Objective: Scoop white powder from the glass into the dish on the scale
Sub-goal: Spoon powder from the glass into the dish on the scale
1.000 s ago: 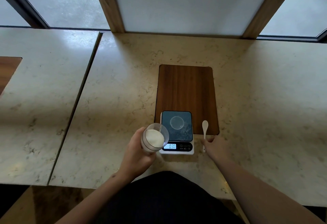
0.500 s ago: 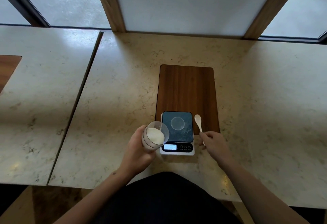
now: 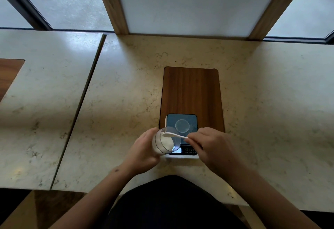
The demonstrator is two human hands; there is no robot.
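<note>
My left hand (image 3: 142, 149) grips a clear glass (image 3: 165, 142) holding white powder, tilted toward the right, just left of the scale. My right hand (image 3: 207, 145) pinches the handle of a small white spoon (image 3: 173, 135), whose bowl sits at the glass's mouth above the powder. The digital scale (image 3: 189, 120) lies at the near end of a wooden board, its lit display partly hidden behind the glass. A small clear round dish (image 3: 182, 125) rests in the middle of the scale's dark platform and looks empty.
The wooden board (image 3: 191, 91) lies on a marble counter (image 3: 126, 93) and extends away from the scale. A seam divides off a second counter slab (image 3: 45, 93) on the left. Windows and a wall panel stand behind.
My right hand picked the spoon up from the board's right edge and swung it left across the scale into the glass's mouth. The glass stayed in my left hand, tilted further.
</note>
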